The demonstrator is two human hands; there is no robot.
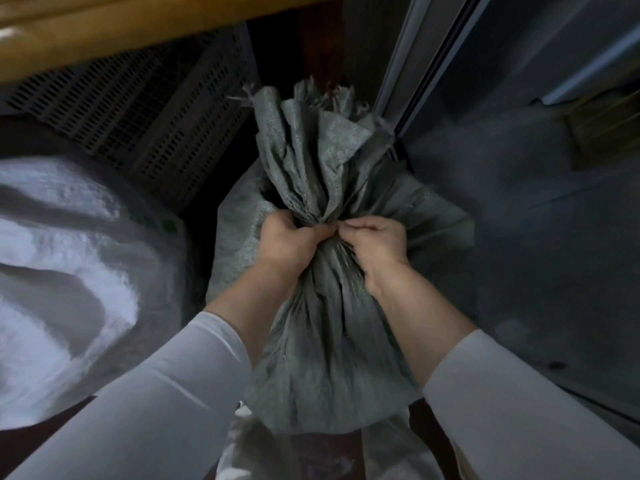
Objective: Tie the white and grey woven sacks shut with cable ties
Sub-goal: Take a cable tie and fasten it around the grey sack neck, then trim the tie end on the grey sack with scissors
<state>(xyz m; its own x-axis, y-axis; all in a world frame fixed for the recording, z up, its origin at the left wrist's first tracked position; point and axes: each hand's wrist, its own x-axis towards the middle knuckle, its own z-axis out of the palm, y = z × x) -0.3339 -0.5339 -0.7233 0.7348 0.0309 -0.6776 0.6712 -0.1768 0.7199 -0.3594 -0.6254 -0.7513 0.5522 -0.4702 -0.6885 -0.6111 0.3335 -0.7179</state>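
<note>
Grey woven sack: soft, crinkly, prob. slippery; best taken at gathered neck, which is gripped tight by left hand & right hand (fingers curled round it).

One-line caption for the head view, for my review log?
Left hand and right hand grip the gathered neck of a grey woven sack; white sack alongside.

You're not getting any readable text here, honestly. The white sack is showing a scrap of green print at its edge, but it's coming through too hidden and blurry to read. The grey sack isn't giving you any legible label or number either.
</note>
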